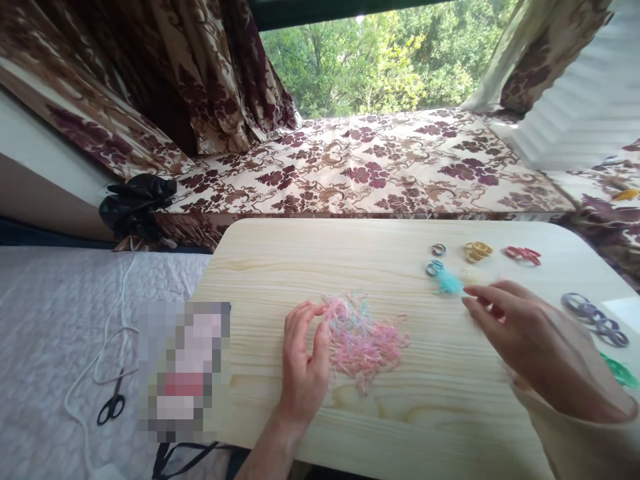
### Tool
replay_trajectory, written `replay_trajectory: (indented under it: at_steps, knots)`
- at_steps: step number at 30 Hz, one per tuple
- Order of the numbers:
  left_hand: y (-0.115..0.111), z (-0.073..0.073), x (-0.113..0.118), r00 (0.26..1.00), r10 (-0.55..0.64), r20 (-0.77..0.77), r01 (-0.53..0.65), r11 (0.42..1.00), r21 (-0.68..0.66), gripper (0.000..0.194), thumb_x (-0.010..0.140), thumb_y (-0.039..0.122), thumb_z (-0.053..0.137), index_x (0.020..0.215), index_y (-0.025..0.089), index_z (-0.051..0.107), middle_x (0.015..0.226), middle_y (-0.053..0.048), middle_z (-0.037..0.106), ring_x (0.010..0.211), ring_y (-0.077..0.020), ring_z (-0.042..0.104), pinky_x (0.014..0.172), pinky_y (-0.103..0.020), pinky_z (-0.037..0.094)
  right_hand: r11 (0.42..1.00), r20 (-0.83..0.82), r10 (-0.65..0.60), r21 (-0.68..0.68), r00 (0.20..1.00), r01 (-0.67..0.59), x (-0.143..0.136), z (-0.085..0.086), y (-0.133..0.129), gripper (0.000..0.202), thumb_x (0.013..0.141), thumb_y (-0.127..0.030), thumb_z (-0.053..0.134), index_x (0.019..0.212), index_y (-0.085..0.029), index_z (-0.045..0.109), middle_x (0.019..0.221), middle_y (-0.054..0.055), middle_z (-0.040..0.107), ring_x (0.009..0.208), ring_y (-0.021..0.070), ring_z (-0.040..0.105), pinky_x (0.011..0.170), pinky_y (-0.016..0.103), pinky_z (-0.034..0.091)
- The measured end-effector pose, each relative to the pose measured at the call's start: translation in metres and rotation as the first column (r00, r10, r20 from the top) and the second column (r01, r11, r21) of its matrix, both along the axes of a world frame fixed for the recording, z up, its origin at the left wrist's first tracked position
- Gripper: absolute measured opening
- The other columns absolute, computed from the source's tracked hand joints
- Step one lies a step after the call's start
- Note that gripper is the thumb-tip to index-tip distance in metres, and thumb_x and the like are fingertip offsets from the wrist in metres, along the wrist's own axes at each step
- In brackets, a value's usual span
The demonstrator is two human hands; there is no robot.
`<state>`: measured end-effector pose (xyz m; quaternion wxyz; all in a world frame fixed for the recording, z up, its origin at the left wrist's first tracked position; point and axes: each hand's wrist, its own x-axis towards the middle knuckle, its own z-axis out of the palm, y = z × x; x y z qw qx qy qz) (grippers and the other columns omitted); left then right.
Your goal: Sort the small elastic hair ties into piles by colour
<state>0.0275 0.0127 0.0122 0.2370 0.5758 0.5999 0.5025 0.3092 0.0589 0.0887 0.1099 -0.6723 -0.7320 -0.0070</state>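
Observation:
A loose pile of small thin bands (pixel 367 343), mostly pink with some pale blue, lies mid-table; they look like little elastic hair bands. At its left edge rests my left hand (pixel 305 350), thumb and fingers curved and apart, fingertips at the pile. My right hand (pixel 525 333) hovers by a small light-blue heap of bands (pixel 449 283), its thumb and index finger drawn together. Anything in that pinch is too small to make out. Beyond the blue heap sit a teal ring-shaped tie (pixel 435 268) and a small dark multicoloured ring (pixel 439 249).
Yellow ties (pixel 477 251), red ties (pixel 522 255), purple-grey ties (pixel 595 319) and a green item (pixel 620 370) lie along the wooden table's (pixel 260 267) right side. Left of it, black-handled scissors (pixel 111 408) and a white cable (pixel 75 400) lie on a quilted cover.

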Motion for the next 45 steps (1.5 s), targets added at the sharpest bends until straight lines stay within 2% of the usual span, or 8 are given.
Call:
replay_trajectory:
  at_steps: [5, 9, 18, 26, 31, 36, 41, 45]
  knots:
    - [0.001, 0.000, 0.000, 1.000, -0.009, -0.008, 0.009, 1.000, 0.013, 0.022, 0.095, 0.021, 0.050, 0.113, 0.025, 0.062, 0.114, -0.005, 0.066, 0.121, -0.0199, 0.054, 0.108, -0.038, 0.043, 0.974, -0.085, 0.214, 0.092, 0.973, -0.206, -0.016, -0.006, -0.035, 0.035, 0.099, -0.039, 0.038, 0.095, -0.022, 0.069, 0.091, 0.005, 0.072, 0.070, 0.0163, 0.069, 0.058, 0.027, 0.047]
    - [0.001, 0.000, 0.000, 1.000, -0.008, -0.010, 0.008, 1.000, 0.022, 0.022, 0.095, 0.021, 0.050, 0.113, 0.025, 0.062, 0.113, -0.005, 0.066, 0.120, -0.0196, 0.055, 0.108, -0.037, 0.043, 0.951, -0.165, 0.307, 0.020, 0.937, -0.308, -0.034, -0.023, -0.046, 0.032, 0.099, -0.031, 0.038, 0.101, -0.021, 0.068, 0.083, 0.003, 0.068, 0.064, 0.0141, 0.066, 0.053, 0.026, 0.046]
    - [0.001, 0.001, 0.000, 1.000, -0.010, 0.001, 0.010, 1.000, 0.001, 0.022, 0.096, 0.022, 0.050, 0.113, 0.023, 0.063, 0.113, -0.007, 0.065, 0.121, -0.0212, 0.055, 0.108, -0.040, 0.044, 0.921, -0.220, 0.371, -0.040, 0.902, -0.388, -0.046, -0.028, -0.052, 0.029, 0.098, -0.027, 0.040, 0.088, -0.023, 0.066, 0.077, 0.001, 0.063, 0.062, 0.0130, 0.063, 0.056, 0.026, 0.046]
    - [0.001, 0.000, 0.000, 1.000, -0.015, 0.002, 0.015, 1.000, -0.005, 0.022, 0.096, 0.022, 0.050, 0.114, 0.024, 0.062, 0.115, -0.006, 0.065, 0.121, -0.0200, 0.054, 0.108, -0.038, 0.042, 0.958, -0.089, 0.285, -0.010, 0.955, -0.286, -0.035, -0.030, -0.036, 0.036, 0.096, -0.022, 0.039, 0.121, -0.020, 0.065, 0.078, 0.002, 0.064, 0.062, 0.0149, 0.063, 0.057, 0.028, 0.045]
    - [0.000, 0.000, 0.000, 1.000, -0.018, 0.002, 0.018, 1.000, -0.017, 0.022, 0.096, 0.023, 0.050, 0.114, 0.024, 0.063, 0.116, -0.006, 0.065, 0.122, -0.0197, 0.054, 0.109, -0.038, 0.041, 0.948, -0.068, 0.312, -0.043, 0.948, -0.315, -0.042, -0.033, -0.031, 0.032, 0.094, -0.017, 0.039, 0.108, -0.021, 0.068, 0.071, 0.001, 0.059, 0.058, 0.0147, 0.059, 0.055, 0.028, 0.041]
    - [0.000, 0.000, 0.000, 1.000, -0.017, -0.002, 0.017, 1.000, -0.020, 0.022, 0.096, 0.023, 0.050, 0.114, 0.024, 0.063, 0.117, -0.006, 0.065, 0.122, -0.0201, 0.054, 0.109, -0.038, 0.042, 0.945, -0.097, 0.324, -0.019, 0.941, -0.328, -0.036, -0.028, -0.038, 0.030, 0.097, -0.021, 0.038, 0.096, -0.022, 0.068, 0.072, 0.001, 0.059, 0.059, 0.0141, 0.060, 0.053, 0.028, 0.041]
    - [0.000, 0.001, 0.000, 1.000, -0.019, -0.015, 0.019, 1.000, -0.017, 0.022, 0.096, 0.023, 0.050, 0.114, 0.024, 0.063, 0.115, -0.006, 0.065, 0.123, -0.0200, 0.053, 0.109, -0.039, 0.041, 0.943, -0.165, 0.333, 0.033, 0.928, -0.332, -0.025, -0.028, -0.051, 0.031, 0.099, -0.026, 0.038, 0.099, -0.022, 0.069, 0.074, 0.001, 0.061, 0.057, 0.0125, 0.060, 0.051, 0.026, 0.042]
    - [0.001, 0.002, 0.001, 1.000, -0.017, -0.023, 0.016, 0.999, -0.030, 0.022, 0.096, 0.024, 0.050, 0.113, 0.023, 0.063, 0.115, -0.007, 0.065, 0.123, -0.0212, 0.054, 0.110, -0.041, 0.041, 0.909, -0.238, 0.411, 0.028, 0.880, -0.417, -0.033, -0.030, -0.055, 0.030, 0.098, -0.023, 0.039, 0.107, -0.023, 0.068, 0.073, 0.000, 0.062, 0.057, 0.0107, 0.060, 0.051, 0.023, 0.043]
